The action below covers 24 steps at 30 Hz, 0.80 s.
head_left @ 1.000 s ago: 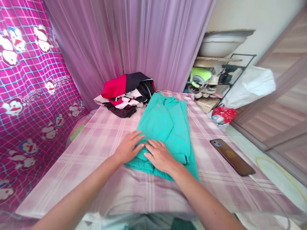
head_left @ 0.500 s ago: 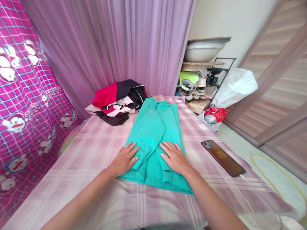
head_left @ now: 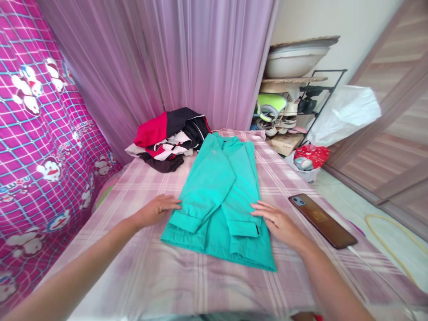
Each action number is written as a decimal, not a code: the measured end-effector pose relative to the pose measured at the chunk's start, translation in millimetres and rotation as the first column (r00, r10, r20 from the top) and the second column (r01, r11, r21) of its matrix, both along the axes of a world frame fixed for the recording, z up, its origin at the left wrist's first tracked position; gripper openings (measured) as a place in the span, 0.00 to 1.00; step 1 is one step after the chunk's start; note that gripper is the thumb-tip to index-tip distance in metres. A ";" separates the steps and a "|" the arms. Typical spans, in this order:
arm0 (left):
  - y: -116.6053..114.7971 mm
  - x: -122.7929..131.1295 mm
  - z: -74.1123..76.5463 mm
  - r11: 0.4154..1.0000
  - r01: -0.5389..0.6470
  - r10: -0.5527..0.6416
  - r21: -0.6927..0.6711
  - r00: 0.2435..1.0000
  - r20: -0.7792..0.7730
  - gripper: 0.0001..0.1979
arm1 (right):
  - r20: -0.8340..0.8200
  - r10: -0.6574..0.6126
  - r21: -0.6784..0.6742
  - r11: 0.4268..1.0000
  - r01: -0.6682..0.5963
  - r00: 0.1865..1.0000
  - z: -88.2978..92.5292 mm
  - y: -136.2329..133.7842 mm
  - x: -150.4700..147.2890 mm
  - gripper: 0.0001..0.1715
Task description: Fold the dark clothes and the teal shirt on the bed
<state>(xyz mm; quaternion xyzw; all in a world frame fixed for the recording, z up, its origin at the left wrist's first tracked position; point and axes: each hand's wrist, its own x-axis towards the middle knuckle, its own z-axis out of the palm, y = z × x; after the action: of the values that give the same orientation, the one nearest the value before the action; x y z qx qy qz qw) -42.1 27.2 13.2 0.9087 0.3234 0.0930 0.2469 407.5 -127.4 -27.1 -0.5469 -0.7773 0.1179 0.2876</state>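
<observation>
A teal long-sleeved garment point(head_left: 214, 178) lies on the plaid bedsheet, its collar at the far end and both sleeves folded inward over its front. At its left edge is my left hand point(head_left: 157, 210), fingers close together with the tips at the fabric; whether they pinch it is hard to tell. My right hand point(head_left: 276, 220) rests at the right edge, fingers apart, fingertips touching the cloth near the right cuff.
Red, black and white clothes point(head_left: 167, 138) are heaped at the back left. A brown phone point(head_left: 323, 220) with a white cable lies on the right. Behind stand a purple curtain point(head_left: 207, 62) and a shoe rack point(head_left: 331, 89); a pink patterned cloth hangs at the left.
Both hands have moved outward from the top of the sleeves to the garment's side edges. Both cuffs now show. The view has shifted slightly.
</observation>
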 end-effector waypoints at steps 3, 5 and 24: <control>-1.3 -5.3 6.5 0.981 0.119 -0.088 0.151 0.977 -0.195 0.19 | 0.119 0.061 -0.044 0.997 -0.056 0.991 5.7 -15.8 6.3 0.30; -3.7 -6.0 11.6 0.957 0.192 -0.132 0.216 0.955 -0.265 0.23 | 0.199 0.076 -0.072 0.995 -0.063 0.977 10.5 -25.7 7.3 0.30; -24.0 -11.2 5.2 0.943 0.181 -0.134 0.280 0.975 -0.178 0.29 | 0.312 0.129 -0.029 0.992 -0.126 0.941 -2.5 -35.2 9.0 0.26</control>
<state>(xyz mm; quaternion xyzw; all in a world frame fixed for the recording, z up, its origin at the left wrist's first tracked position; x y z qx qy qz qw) -53.4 3.1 18.4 0.9629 0.2502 0.0483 0.0891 416.5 -162.6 -29.6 -0.5084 -0.8464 0.0514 0.1502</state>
